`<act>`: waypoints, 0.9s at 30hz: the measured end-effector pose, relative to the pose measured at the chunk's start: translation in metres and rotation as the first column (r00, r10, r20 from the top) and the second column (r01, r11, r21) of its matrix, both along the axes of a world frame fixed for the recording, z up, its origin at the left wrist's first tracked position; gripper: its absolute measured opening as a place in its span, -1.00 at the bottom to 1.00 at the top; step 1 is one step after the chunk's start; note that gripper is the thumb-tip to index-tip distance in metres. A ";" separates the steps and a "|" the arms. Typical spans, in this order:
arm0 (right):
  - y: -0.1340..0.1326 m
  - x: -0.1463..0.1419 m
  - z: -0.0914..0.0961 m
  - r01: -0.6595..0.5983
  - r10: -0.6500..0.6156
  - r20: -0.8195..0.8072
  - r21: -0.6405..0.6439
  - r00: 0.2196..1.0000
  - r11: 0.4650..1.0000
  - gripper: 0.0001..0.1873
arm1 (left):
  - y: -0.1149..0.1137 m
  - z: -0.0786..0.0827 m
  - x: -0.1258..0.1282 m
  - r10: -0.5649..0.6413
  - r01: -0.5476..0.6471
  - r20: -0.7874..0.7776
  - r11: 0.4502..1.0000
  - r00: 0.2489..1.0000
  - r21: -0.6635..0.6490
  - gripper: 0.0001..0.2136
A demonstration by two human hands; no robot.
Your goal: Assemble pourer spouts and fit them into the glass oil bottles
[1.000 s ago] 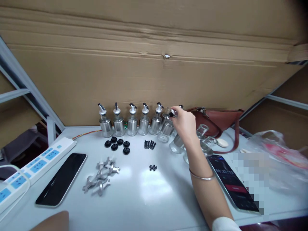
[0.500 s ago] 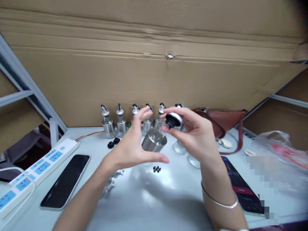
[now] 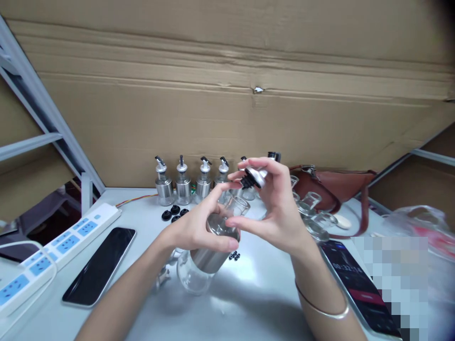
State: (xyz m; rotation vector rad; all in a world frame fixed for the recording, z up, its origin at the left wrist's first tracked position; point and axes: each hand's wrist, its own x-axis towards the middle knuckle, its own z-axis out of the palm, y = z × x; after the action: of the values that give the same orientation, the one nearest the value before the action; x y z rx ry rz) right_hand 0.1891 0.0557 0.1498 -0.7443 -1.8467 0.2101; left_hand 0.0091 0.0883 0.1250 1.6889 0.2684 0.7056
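My left hand (image 3: 192,226) is wrapped round a glass oil bottle (image 3: 212,258) with a steel sleeve, tilted with its open mouth up and to the right. Between the fingers of my right hand (image 3: 282,215) is a pourer spout (image 3: 256,177) with a silver cap and a ribbed black stopper. The stopper points left, just above the bottle's mouth and apart from it. My right thumb overlaps the bottle's neck; whether it touches I cannot tell. Several black stoppers (image 3: 175,209) lie left of the bottle, and small black pieces (image 3: 234,255) lie to its right.
Bottles with spouts (image 3: 183,182) line the back by the cardboard wall (image 3: 177,128). Open glass bottles (image 3: 316,225), a brown bag (image 3: 341,182) and a phone (image 3: 355,279) are at right. A power strip (image 3: 59,251) and another phone (image 3: 101,265) lie left.
My left hand has closed round the bottle, which is now lower, nearer and tilted. The pourer spout stays in my right hand. The camera view has shifted slightly.
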 end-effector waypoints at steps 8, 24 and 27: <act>-0.007 -0.005 0.003 0.001 -0.002 0.140 0.006 0.990 1.000 -0.44 | -0.004 0.006 -0.005 0.065 -0.064 -0.027 0.998 0.998 0.015 -0.10; -0.027 -0.016 0.013 0.187 -0.210 0.271 0.107 0.940 0.977 -0.49 | -0.009 0.012 -0.009 0.251 -0.230 -0.048 0.938 0.967 0.260 -0.21; -0.029 -0.016 0.012 0.182 -0.207 0.281 0.113 0.937 0.977 -0.49 | -0.013 0.017 -0.008 0.302 -0.266 -0.056 0.902 0.952 0.339 -0.26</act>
State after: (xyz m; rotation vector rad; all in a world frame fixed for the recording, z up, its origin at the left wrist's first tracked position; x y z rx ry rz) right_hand 0.1728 0.0263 0.1622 -0.9309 -2.0283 -0.1140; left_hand 0.0008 0.0749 0.1422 2.0334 0.5044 0.9163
